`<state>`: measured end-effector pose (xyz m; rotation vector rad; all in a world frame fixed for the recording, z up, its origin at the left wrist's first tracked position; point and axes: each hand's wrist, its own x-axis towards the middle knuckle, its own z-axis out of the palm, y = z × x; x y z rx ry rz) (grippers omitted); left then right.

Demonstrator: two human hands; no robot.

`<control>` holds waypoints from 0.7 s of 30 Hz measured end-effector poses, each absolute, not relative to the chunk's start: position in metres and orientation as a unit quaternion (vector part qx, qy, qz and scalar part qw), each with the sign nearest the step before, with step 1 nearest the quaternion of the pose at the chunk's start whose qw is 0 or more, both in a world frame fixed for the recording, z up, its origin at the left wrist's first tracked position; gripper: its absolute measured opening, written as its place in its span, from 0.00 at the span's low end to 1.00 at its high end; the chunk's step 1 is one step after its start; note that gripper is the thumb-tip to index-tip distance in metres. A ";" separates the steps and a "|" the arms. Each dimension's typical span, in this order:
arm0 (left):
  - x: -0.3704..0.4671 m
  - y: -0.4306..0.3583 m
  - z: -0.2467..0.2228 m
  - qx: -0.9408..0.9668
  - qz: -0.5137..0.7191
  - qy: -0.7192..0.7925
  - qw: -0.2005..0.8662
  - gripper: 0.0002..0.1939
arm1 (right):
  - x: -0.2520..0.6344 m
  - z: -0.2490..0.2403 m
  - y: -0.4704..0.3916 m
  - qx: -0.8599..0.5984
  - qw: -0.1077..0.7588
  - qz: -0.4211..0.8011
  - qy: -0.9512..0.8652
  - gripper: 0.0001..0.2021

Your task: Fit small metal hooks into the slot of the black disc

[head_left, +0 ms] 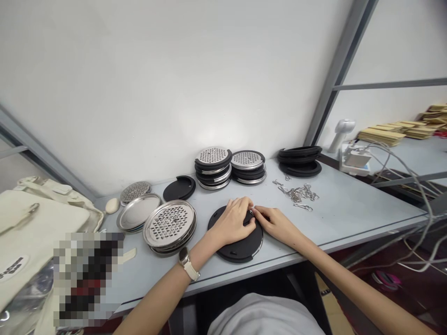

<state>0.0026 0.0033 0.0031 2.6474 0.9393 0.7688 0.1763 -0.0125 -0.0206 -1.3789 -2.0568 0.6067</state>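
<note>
A black round disc (240,246) lies on the table in front of me, with a thin metallic edge showing at its lower right. My left hand (234,222) rests on top of it, fingers bent over its far right part and thumb pressed near them. At that same edge, my right hand (275,225) pinches a small shiny metal piece (251,212), probably a wire clip; most of it is hidden by the fingertips. Loose metal wire clips (301,193) lie in a pile beyond my right hand.
Perforated metal grater discs (170,224) and a plain metal disc (139,211) are stacked left. Black-rimmed grater stacks (213,158) (247,160) stand by the wall. Black rings (300,163) sit back right. A cream bag (38,218) lies left; white cables (412,172) hang right.
</note>
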 end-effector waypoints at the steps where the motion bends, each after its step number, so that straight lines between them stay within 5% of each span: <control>1: 0.003 0.003 0.003 0.904 0.260 0.321 0.113 0.12 | 0.176 -0.021 -0.013 -0.516 0.292 0.228 -0.772 0.16; 21: 0.003 0.002 0.005 0.906 0.260 0.307 0.135 0.14 | 0.178 -0.023 -0.013 -0.510 0.296 0.221 -0.777 0.12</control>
